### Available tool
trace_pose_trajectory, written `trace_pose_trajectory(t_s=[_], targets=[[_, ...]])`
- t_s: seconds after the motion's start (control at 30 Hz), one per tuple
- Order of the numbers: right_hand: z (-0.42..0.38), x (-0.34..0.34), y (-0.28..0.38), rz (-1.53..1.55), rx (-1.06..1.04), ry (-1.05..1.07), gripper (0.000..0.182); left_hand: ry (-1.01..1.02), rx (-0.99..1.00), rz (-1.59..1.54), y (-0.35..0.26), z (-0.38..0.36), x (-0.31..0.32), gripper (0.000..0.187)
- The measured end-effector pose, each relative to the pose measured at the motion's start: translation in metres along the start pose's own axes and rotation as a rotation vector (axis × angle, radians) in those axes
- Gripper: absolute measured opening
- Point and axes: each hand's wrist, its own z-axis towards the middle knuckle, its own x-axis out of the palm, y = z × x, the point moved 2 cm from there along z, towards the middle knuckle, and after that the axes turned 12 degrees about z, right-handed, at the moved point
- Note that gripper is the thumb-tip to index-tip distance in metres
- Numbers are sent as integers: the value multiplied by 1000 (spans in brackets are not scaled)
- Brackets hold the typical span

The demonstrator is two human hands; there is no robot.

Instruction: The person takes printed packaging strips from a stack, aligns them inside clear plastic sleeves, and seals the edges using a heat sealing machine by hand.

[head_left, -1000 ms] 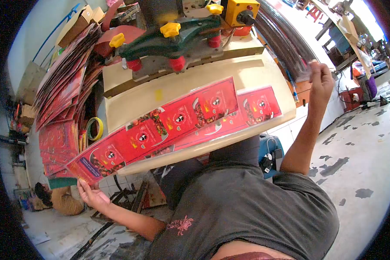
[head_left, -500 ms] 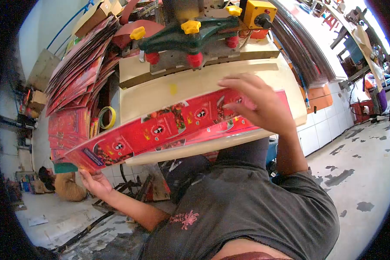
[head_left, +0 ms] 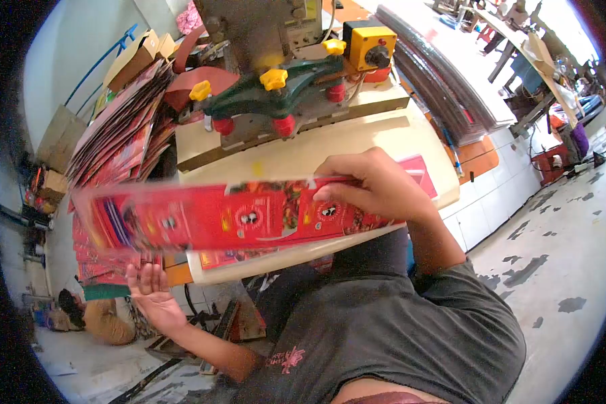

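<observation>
A long red printed sheet (head_left: 209,219) spans the front of the cream work surface (head_left: 303,156), its left end raised and blurred. My right hand (head_left: 377,185) pinches its upper edge right of the middle, thumb in front. Below the sheet's left end, my left hand (head_left: 155,299) is open, palm up with fingers spread, touching nothing. More red printed material (head_left: 419,175) lies on the surface behind the sheet at the right. Above the surface stands a machine with a dark green bracket (head_left: 276,91) and yellow knobs.
Piled red printed sheets (head_left: 118,128) stand at the left. A yellow control box (head_left: 370,46) is on the machine's right, and stacked flat sheets (head_left: 444,81) lie beyond it. A crouching person (head_left: 108,322) is at the lower left.
My right hand has closed on the sheet. My left hand has let go of the left end and opened. That end has swung up, and the view has shifted slightly.
</observation>
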Motion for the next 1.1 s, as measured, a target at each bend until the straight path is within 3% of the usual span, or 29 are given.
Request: trace_pose_trajectory(t_s=[0.03,0.1,0.13,0.17,0.23,0.3,0.33,0.4,0.5,0.53,0.63,0.67,0.77,0.8,0.87,0.9,0.93,1.0,1.1], targets=[[-4,-3,1,-15,-2,-4,22,84,-17,42,1,-1,12,71],[-14,-13,0,220,215,-169,21,85,-28,67,19,-3,16,72],[-19,-19,4,327,373,-198,21,187,-59,72,21,-7,29,69],[-22,-20,3,315,372,-207,21,291,-88,76,23,-12,44,67],[-28,-20,-2,688,303,-386,25,305,-104,57,27,-20,71,61],[-33,-22,-1,723,281,-402,24,527,-173,5,32,-30,94,58],[-36,-20,-7,791,211,-432,22,532,-173,0,34,-35,103,58],[-40,-14,-17,900,116,-478,18,819,-217,38,36,-47,125,67],[-40,3,-21,1023,3,-594,16,906,-182,-19,40,-63,158,78],[-42,8,-26,1122,-35,-587,17,880,-204,-7,41,-68,164,86],[-41,26,-31,1246,-124,-634,19,763,-171,-17,40,-73,176,83],[-39,29,-28,1285,-157,-592,27,763,-175,-17,42,-73,171,83],[-36,34,-23,1209,-132,-560,37,662,-323,22,59,-72,151,84],[-38,33,-24,1219,-128,-559,37,586,-242,-21,63,-73,151,80],[-42,33,-26,1019,31,-338,44,504,-165,-57,71,-74,156,76],[-41,35,-24,1029,39,-333,44,369,-125,-88,75,-74,158,71],[-41,35,-20,962,82,-383,45,231,-84,-116,77,-74,160,66],[-49,35,-33,836,175,-515,41,198,-98,-103,60,-64,172,64],[-55,1,-49,1027,-2,-975,31,257,-208,-110,59,-41,150,65]])
